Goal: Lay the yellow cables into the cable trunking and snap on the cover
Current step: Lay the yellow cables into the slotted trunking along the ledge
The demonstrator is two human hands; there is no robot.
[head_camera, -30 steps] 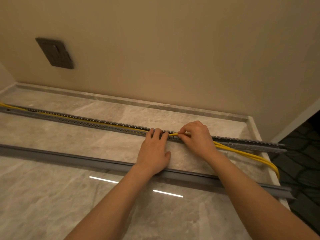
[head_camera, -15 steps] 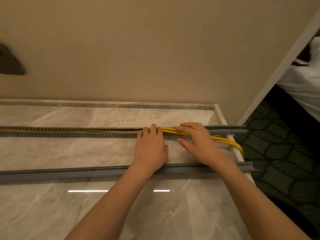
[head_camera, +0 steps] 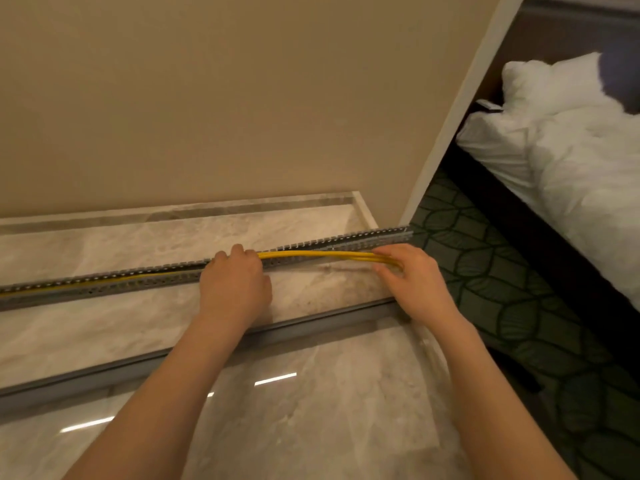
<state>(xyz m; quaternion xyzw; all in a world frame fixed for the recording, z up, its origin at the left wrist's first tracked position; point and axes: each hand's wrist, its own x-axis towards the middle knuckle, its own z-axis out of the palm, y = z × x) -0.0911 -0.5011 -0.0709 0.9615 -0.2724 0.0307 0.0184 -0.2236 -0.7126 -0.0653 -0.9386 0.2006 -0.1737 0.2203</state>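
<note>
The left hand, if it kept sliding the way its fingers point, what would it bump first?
The left hand already has its fingertips at the slotted cable trunking and yellow cables. Straight on, it would likely cross bare marble and meet the beige wall.

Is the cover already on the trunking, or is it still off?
Off. The cover lies apart on the marble floor, nearer the person, while the trunking stands open with the yellow cables visible.

Beige wall (head_camera: 225, 98), glossy marble floor (head_camera: 311, 410), patterned carpet (head_camera: 502, 289), white bedding (head_camera: 571, 150)
</note>
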